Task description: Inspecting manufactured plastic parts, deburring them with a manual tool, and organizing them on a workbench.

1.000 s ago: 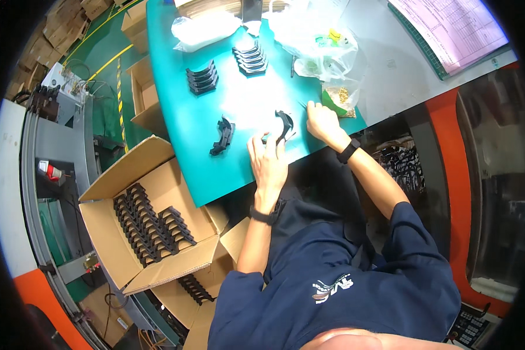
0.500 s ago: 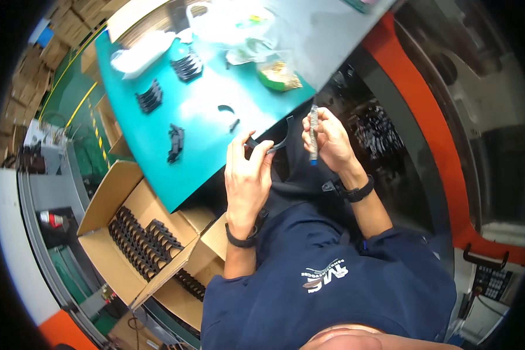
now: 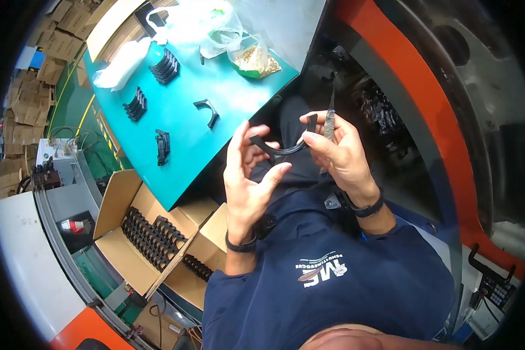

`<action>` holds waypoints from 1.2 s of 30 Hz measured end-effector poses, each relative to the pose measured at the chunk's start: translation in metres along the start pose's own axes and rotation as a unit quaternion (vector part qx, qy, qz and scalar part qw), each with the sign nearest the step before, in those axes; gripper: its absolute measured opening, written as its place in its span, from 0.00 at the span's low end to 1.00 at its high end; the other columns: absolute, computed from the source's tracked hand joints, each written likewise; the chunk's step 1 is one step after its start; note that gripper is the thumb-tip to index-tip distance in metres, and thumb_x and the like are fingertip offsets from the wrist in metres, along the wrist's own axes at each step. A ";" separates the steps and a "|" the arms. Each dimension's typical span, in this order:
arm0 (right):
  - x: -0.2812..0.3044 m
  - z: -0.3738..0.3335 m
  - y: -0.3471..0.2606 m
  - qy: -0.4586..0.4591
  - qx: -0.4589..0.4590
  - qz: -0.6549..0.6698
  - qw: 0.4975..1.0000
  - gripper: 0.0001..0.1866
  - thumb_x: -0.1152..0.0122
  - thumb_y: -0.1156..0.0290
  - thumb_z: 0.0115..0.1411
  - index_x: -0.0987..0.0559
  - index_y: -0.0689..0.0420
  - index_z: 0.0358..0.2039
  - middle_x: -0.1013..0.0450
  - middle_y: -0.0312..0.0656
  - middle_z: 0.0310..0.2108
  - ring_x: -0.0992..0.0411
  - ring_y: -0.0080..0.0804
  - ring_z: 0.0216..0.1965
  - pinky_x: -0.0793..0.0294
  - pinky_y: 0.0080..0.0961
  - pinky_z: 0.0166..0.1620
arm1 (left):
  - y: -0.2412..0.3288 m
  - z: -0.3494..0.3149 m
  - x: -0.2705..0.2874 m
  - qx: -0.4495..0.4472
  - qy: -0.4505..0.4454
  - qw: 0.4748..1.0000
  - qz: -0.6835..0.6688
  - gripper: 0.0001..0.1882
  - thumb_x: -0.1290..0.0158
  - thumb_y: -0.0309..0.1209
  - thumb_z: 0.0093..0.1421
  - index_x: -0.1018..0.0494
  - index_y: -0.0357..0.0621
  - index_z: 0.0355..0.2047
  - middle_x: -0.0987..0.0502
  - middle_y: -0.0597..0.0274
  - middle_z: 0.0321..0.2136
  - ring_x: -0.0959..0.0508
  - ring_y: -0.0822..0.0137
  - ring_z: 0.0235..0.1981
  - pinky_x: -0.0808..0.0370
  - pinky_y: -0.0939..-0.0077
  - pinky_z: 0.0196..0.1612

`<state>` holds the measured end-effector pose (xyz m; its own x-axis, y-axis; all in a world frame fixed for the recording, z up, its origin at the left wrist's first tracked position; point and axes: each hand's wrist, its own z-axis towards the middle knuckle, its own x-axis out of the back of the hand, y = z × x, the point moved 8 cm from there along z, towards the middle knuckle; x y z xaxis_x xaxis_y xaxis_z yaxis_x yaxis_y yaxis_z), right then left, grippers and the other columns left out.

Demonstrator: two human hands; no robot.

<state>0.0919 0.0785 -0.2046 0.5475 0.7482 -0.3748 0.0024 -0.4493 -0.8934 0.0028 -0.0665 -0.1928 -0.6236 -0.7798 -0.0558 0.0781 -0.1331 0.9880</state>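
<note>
My right hand (image 3: 341,151) is closed round a slim knife (image 3: 329,124) with a wrapped grey handle, its narrow dark blade pointing up and away. The thumb and a finger of that hand also pinch one end of a C-shaped black plastic part (image 3: 287,151). Across from it, my left hand (image 3: 248,186) has its fingers and thumb spread apart. The part's other end lies close to those fingers; whether they touch it is unclear. On the green table top, another curved black part (image 3: 207,112) lies by itself.
Several stacked black parts (image 3: 165,67) and further groups lie on the green table (image 3: 186,157). Behind are clear plastic bags and a bag of yellowish bits (image 3: 255,61). Below left, an open carton (image 3: 119,245) holds rows of black parts. An orange-framed machine (image 3: 426,116) stands right.
The curved part has passed from my left hand's grip to my right fingers, which still hold the knife. My left fingers have spread. The view has shifted slightly.
</note>
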 end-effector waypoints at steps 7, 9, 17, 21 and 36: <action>-0.007 -0.002 0.010 -0.052 0.011 0.057 0.997 0.24 0.46 0.57 0.66 0.29 0.67 0.50 0.28 0.38 0.26 0.38 0.13 0.17 0.40 0.11 0.20 | -0.010 -0.006 0.008 0.066 0.043 0.988 -0.136 0.35 0.38 0.18 0.52 0.39 0.31 0.60 0.21 0.54 0.37 0.21 0.71 0.38 0.24 0.80 0.43; -0.011 -0.003 0.009 -0.072 0.015 0.072 0.995 0.28 0.50 0.53 0.67 0.30 0.68 0.52 0.28 0.40 0.26 0.38 0.13 0.17 0.40 0.11 0.19 | -0.008 -0.008 0.013 0.069 0.048 0.987 -0.139 0.35 0.38 0.18 0.52 0.39 0.31 0.60 0.22 0.54 0.37 0.21 0.71 0.38 0.24 0.80 0.43; -0.022 -0.001 0.003 -0.022 0.038 -0.027 0.999 0.22 0.34 0.75 0.57 0.29 0.64 0.51 0.30 0.32 0.31 0.35 0.10 0.26 0.36 0.09 0.29 | -0.002 -0.005 0.017 -0.005 0.033 0.999 -0.018 0.35 0.39 0.16 0.52 0.39 0.33 0.60 0.22 0.54 0.39 0.22 0.72 0.38 0.24 0.79 0.44; -0.017 0.001 0.006 -0.010 0.082 -0.061 0.995 0.22 0.30 0.78 0.52 0.27 0.62 0.47 0.28 0.33 0.35 0.30 0.14 0.35 0.30 0.13 0.41 | -0.001 -0.006 0.015 -0.022 0.030 0.999 -0.020 0.34 0.44 0.16 0.57 0.44 0.34 0.62 0.24 0.46 0.45 0.23 0.66 0.44 0.26 0.75 0.48; -0.038 -0.001 0.042 -0.155 -0.105 0.040 0.982 0.17 0.39 0.73 0.61 0.26 0.64 0.50 0.20 0.44 0.35 0.37 0.10 0.18 0.42 0.09 0.18 | -0.006 -0.007 0.024 -0.116 0.120 0.985 -0.049 0.20 0.45 0.21 0.60 0.33 0.32 0.53 0.24 0.43 0.46 0.22 0.55 0.47 0.24 0.65 0.51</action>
<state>0.0719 0.0303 -0.2275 0.2726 0.8041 -0.5282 0.1604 -0.5794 -0.7991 -0.0069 -0.0884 -0.2005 -0.4380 -0.8742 -0.2096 0.2189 -0.3298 0.9183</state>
